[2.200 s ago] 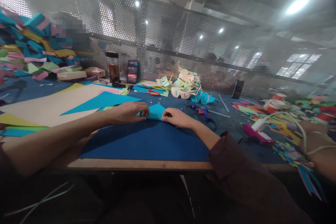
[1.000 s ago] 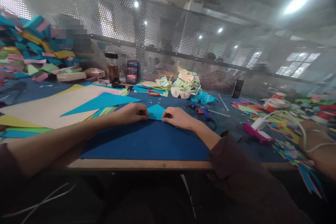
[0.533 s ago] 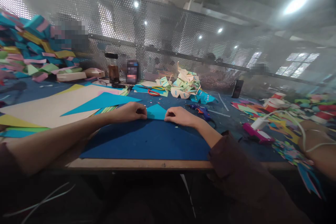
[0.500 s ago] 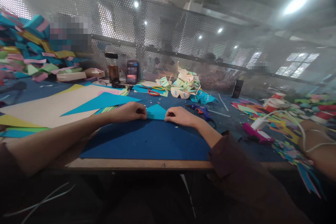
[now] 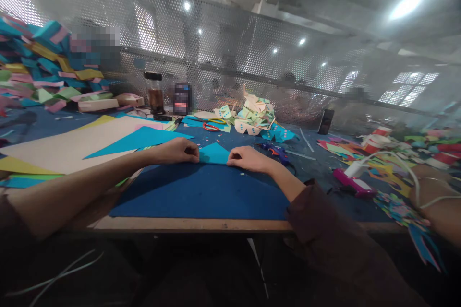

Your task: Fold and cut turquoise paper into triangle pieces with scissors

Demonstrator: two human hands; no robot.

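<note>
A small blue piece of paper (image 5: 214, 154), pointed at the top, lies on the dark blue table mat between my hands. My left hand (image 5: 178, 150) pinches its left corner, fingers curled together. At the opposite corner my right hand (image 5: 247, 159) pinches it in the same way. The paper's straight lower edge runs from one hand to the other. Both corners are hidden by my fingers. Just behind my right hand is a blue glue gun (image 5: 275, 149) with orange parts.
Large paper sheets (image 5: 68, 146) lie at left, below heaped paper pieces (image 5: 46, 64). Scissors with red handles (image 5: 211, 126), a drink bottle (image 5: 155, 93) and a cut-paper pile (image 5: 254, 112) stand farther back. At right are a pink power strip (image 5: 355, 184) and another person's arm (image 5: 439, 201).
My left hand has shifted very slightly left along the blue paper. My right hand keeps its pinch, almost unmoved.
</note>
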